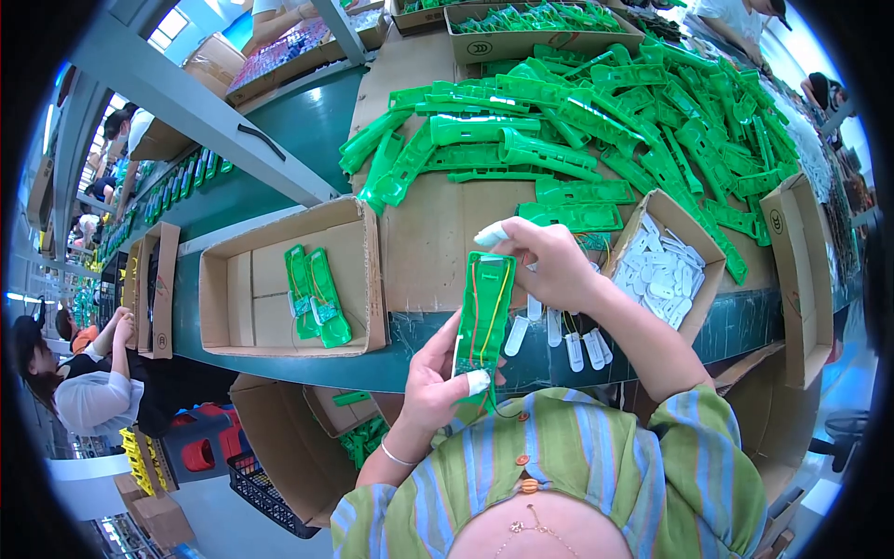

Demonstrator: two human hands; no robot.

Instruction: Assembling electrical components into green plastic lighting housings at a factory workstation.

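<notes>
My left hand (436,380) grips a long green plastic housing (485,312) by its near end, its white-covered thumb pressing on the inside. A red and a yellow wire run lengthwise in the housing, and a thin dark wire hangs from its near end. At the far end is my right hand (551,265), fingers bent but apart, one fingertip wrapped in white just beyond the housing's edge. I see nothing held in it; some of its fingers are hidden. White oval pieces on wires (575,351) lie at the table edge below my right wrist.
A cardboard box (212,303) at left holds two wired green housings (315,296). Another box (715,270) at right is full of white oval pieces (659,278). A large heap of green shells (559,112) covers the far side. Other people work around.
</notes>
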